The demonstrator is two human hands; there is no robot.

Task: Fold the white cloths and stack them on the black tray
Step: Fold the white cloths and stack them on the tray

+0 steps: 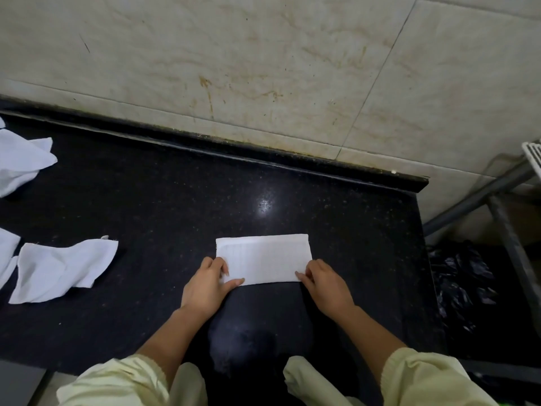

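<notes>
The folded cloth [263, 257] lies flat as a neat rectangle on the dark table [175, 194], right in front of the person. The polished stone looks slick, so if the two hands lift or turn the near edge unevenly, I'd expect the layers to slide apart and the fold to skew. A grip on only the top layer would let the lower ones drop open when it is carried. The black tray is nowhere in view, so the carry may be a long one, another chance for it to unfold.

The left hand [205, 285] sits at the near left corner, thumb stretched along the near edge, fingers curled down on top, pinching that corner. The right hand [328, 285] mirrors it at the near right corner, fingertips nipping the cloth's edge. Both forearms reach in straight from pale yellow sleeves [424, 382], wrists low over the table. Crumpled cloths [64, 268] wait well off to the left, unfolded.
</notes>
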